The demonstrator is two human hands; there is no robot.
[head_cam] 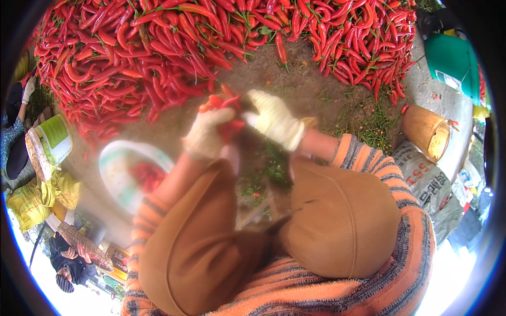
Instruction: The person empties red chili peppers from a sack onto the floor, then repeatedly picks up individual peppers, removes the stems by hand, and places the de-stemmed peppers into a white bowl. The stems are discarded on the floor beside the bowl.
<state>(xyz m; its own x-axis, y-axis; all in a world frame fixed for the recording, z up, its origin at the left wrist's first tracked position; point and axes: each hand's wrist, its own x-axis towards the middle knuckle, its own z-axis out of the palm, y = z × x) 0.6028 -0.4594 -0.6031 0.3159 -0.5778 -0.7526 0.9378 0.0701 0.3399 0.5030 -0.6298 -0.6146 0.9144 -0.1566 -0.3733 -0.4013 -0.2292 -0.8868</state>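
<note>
My left hand (206,132), in a pale knit glove, is closed around a bunch of red chili peppers (216,103) in front of my knees. Close beside the bunch is my right hand (276,118), in a ribbed cream glove; its fingertips are blurred, and whether they pinch anything is unclear. A large heap of red chili peppers (130,51) with green stems lies on the ground beyond my hands. Left of my left forearm stands a white bucket (114,162) with red chili peppers (148,175) inside.
Green stem scraps (371,132) litter the ground at right. Near them are a tipped tan bucket (423,126), a grey printed sack (429,183) and a green container (450,59). A green-and-white bucket (55,136) and yellow sacks (35,195) lie left. Other people (73,262) are at the left edge.
</note>
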